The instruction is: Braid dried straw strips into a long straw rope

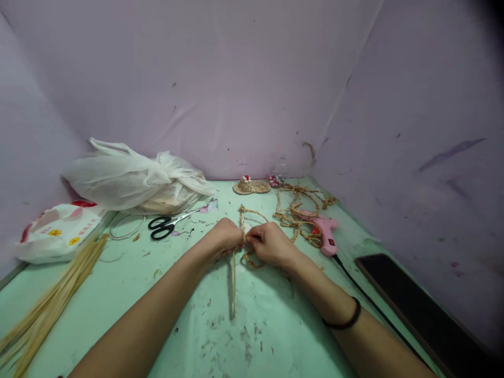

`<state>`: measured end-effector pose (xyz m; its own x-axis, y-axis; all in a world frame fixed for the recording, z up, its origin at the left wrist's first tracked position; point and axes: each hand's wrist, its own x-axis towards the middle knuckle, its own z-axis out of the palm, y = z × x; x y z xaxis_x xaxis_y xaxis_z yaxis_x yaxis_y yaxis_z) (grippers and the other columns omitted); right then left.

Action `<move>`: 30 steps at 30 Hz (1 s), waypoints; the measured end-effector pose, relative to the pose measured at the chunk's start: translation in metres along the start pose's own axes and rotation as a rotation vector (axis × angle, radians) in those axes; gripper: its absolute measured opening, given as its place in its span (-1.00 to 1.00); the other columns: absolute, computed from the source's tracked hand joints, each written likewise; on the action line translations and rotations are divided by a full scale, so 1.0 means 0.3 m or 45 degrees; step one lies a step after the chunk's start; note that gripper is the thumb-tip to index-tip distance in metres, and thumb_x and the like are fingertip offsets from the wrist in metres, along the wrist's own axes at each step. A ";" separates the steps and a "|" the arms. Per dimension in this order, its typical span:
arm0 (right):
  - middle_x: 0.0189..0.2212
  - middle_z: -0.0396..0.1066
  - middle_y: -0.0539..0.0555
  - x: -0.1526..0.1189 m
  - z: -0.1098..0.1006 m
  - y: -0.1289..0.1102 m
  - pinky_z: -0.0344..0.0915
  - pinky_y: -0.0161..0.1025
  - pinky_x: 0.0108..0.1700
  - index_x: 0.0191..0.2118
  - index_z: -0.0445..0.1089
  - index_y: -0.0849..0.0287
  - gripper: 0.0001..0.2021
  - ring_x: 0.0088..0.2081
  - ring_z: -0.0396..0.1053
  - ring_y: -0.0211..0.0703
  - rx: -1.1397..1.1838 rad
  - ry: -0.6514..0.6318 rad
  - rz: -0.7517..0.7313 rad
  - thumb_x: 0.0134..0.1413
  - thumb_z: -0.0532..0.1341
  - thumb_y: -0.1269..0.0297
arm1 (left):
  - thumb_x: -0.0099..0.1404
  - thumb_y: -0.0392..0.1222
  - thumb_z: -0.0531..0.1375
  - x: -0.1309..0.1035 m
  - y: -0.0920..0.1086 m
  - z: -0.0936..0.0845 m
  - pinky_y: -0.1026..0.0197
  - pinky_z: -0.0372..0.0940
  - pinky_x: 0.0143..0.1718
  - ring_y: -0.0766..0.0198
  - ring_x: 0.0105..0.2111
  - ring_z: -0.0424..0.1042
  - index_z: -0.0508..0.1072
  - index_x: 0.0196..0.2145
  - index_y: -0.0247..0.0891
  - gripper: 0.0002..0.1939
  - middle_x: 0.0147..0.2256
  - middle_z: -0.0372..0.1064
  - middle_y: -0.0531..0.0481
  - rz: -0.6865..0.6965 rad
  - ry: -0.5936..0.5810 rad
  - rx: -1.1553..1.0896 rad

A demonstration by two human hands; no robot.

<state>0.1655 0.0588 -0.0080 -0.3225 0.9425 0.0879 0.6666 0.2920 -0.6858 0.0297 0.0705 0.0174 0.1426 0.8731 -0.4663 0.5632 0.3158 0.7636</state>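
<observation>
A tan braided cord runs between my two hands at the middle of the table. My left hand is closed around the braid, and a pale loose strand hangs below it toward me. Thumb and fingertips of my right hand pinch the braid just beside the left hand. A small loop of the cord curls under the right fingers, and another stretch arcs away behind toward the tangled braided cord. The exact grip points are partly hidden by the fingers.
A pink glue gun with a black cable lies right, near a dark phone. Black-handled scissors, a tied white plastic bag, a white packet and straw strands lie left. A small woven hat sits at the back.
</observation>
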 end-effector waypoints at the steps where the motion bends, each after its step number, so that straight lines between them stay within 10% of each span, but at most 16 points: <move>1: -0.73 0.23 -0.03 -0.001 -0.002 -0.005 -0.07 -0.37 -0.57 -0.60 0.42 0.24 -0.83 -0.64 0.04 -0.36 -0.029 0.011 0.028 -0.18 0.10 0.41 | -0.20 -0.43 0.08 0.001 -0.001 0.003 0.36 -0.20 -0.77 0.49 -0.81 -0.08 0.17 -0.78 -0.31 -0.85 -0.87 -0.07 0.17 0.035 0.023 -0.017; 11: -0.66 0.35 0.04 -0.001 -0.083 -0.047 0.04 -0.42 -0.64 -0.59 0.36 0.28 -0.82 -0.67 0.18 -0.36 0.850 -0.411 0.524 -0.11 0.09 0.37 | -0.19 -0.40 0.08 0.003 -0.002 -0.015 0.36 -0.17 -0.74 0.49 -0.77 -0.08 0.24 -0.75 -0.33 -0.91 -0.83 -0.03 0.17 0.136 -0.010 -0.140; 22: -0.75 0.28 -0.04 0.026 -0.042 -0.031 0.18 -0.45 -0.60 -0.63 0.33 0.30 -0.88 -0.71 0.18 -0.42 1.006 -0.202 0.730 -0.19 0.24 0.45 | -0.21 -0.42 0.07 0.014 -0.016 -0.018 0.34 -0.22 -0.71 0.50 -0.77 -0.11 0.25 -0.76 -0.34 -0.92 -0.83 -0.04 0.16 0.202 -0.014 -0.139; 30: -0.65 0.35 0.03 0.017 -0.038 -0.035 0.33 -0.32 -0.46 -0.51 0.22 0.25 -0.89 -0.58 0.34 -0.30 1.406 -0.367 0.737 0.00 0.10 0.49 | -0.16 -0.27 0.14 0.008 -0.019 -0.023 0.35 -0.22 -0.70 0.51 -0.75 -0.10 0.25 -0.74 -0.33 -0.87 -0.81 -0.04 0.17 0.317 -0.049 -0.249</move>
<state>0.1645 0.0623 0.0078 -0.3991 0.7768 -0.4872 -0.1070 -0.5672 -0.8166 0.0212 0.0735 0.0149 0.2891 0.9189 -0.2683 0.3404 0.1633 0.9260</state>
